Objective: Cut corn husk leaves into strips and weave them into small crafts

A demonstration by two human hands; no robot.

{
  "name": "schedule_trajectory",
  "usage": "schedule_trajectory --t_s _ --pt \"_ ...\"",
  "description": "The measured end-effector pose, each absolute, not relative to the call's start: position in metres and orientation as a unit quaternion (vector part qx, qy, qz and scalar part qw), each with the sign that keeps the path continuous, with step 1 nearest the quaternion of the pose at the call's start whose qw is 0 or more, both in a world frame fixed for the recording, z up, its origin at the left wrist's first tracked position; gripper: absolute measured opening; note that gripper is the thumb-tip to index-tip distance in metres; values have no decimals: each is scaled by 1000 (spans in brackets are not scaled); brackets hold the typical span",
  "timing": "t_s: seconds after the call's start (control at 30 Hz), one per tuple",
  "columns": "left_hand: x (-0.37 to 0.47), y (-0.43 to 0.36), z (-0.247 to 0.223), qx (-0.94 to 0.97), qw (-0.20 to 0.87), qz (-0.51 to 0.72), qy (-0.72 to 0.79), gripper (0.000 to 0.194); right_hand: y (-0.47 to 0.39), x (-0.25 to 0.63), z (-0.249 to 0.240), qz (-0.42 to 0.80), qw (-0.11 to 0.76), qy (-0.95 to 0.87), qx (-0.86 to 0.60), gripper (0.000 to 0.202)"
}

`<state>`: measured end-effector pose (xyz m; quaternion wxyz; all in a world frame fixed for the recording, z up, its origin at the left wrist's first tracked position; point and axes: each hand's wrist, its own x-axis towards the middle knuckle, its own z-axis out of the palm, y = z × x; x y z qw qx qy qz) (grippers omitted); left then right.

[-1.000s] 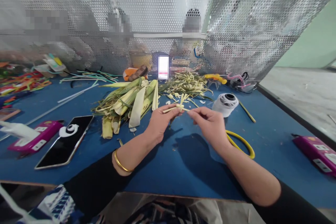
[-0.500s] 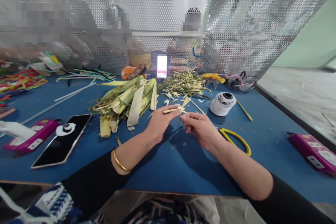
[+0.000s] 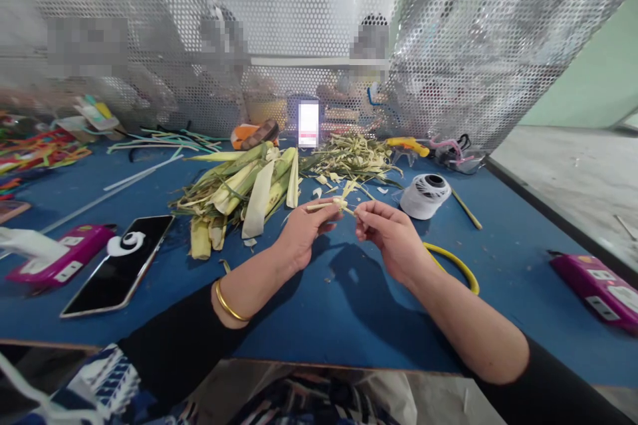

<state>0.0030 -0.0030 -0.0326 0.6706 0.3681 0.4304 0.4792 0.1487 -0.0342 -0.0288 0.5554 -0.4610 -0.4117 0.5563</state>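
Note:
My left hand is closed on a small pale corn husk piece, a thin folded stick shape with a knot-like bulge and loose ends fanning out at the top. To its right, my right hand pinches the tip of a narrow end running out from that piece. Whether this end is husk alone or has thread along it, I cannot tell. Both hands are above the blue table, a short gap apart. A spool of white thread stands beyond my right hand, and yellow-handled pliers lie partly hidden behind my right forearm.
Corn husks lie piled at left of centre, with shredded husk behind. A phone and purple power strips lie at the sides. Glasses, a hot glue gun and a lit screen are near the perforated sheet.
My right hand has shifted slightly right, drawing the narrow end away from my left hand. My left hand stays nearly in place with the husk piece.

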Motion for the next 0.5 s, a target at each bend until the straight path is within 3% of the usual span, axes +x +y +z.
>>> schedule_trajectory --t_s 0.17,0.5 --pt "3 -3 -32 372 679 467 427 16 -29 152 -31 515 573 -419 -480 27" --pt "-1 -2 -28 406 706 438 381 19 -18 166 -34 525 517 -457 -498 27"
